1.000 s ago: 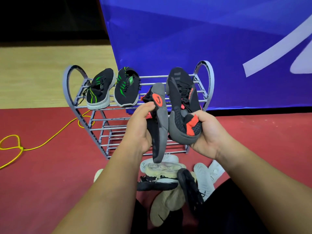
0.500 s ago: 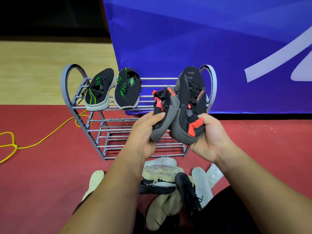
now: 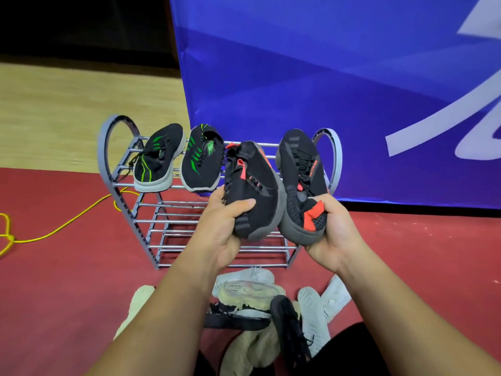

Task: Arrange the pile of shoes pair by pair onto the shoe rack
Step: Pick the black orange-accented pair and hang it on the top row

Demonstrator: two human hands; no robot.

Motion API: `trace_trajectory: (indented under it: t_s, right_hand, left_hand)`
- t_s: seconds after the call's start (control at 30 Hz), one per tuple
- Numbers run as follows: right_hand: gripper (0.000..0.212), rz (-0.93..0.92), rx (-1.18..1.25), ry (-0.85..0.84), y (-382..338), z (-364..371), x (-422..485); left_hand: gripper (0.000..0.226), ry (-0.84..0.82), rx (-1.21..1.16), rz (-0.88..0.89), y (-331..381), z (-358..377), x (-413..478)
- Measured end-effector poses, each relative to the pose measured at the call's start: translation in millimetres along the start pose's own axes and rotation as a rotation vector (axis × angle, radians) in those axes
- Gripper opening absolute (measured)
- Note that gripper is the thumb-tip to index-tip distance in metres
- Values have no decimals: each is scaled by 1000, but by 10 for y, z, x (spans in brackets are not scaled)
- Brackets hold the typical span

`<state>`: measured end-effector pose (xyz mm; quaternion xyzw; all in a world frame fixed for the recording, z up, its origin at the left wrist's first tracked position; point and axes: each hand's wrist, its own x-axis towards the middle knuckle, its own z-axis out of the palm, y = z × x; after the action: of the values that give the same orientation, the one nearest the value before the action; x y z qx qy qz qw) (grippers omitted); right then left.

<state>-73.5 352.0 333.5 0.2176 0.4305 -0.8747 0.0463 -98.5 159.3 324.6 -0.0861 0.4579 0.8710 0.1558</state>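
I hold a pair of black shoes with red accents in front of the grey metal shoe rack [image 3: 108, 169]. My left hand [image 3: 222, 229] grips the toe end of the left black-and-red shoe [image 3: 252, 185], upper facing me. My right hand [image 3: 333, 234] grips the heel of the right black-and-red shoe [image 3: 301, 169], toe pointing up toward the rack's top shelf. Two black shoes with green stripes [image 3: 160, 158] [image 3: 202, 161] sit side by side on the left of the top shelf. A pile of shoes [image 3: 252, 297] lies on the floor below my arms.
The rack's lower shelves [image 3: 176, 232] hold nothing. A blue banner [image 3: 325, 90] stands right behind the rack. A yellow cable [image 3: 67, 223] loops over the red floor at the left. The pile holds white, beige and black shoes.
My left hand has turned its shoe from sole-facing to upper-facing and raised it beside the other. Both shoes have moved up toward the top shelf.
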Motion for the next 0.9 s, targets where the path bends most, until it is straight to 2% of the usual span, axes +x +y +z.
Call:
trace_trajectory:
  t_s: [0.13, 0.27, 0.37, 0.5, 0.63, 0.77, 0.9]
  right_hand:
    - [37, -16, -88, 14, -252, 115, 174]
    - [26, -37, -169, 123, -290, 165, 459]
    - [34, -24, -189, 141, -198, 35, 637]
    - [24, -40, -176, 103, -288, -77, 851]
    - [32, -41, -256, 125, -324, -182, 1001]
    - [31, -27, -299, 169, -313, -260, 1011]
    - [31, -27, -419, 141, -315, -364, 982]
  left_hand:
    - [38, 62, 36, 73, 135, 124, 233]
    - [41, 79, 13, 138, 20, 132, 491]
    - [43, 50, 35, 131, -58, 83, 692]
    - [42, 36, 156, 152, -71, 114, 978]
    - [46, 15, 291, 189, -149, 148, 1189]
    - [52, 90, 476, 238, -275, 139, 1301]
    - [65, 133, 588, 271, -299, 179, 1286]
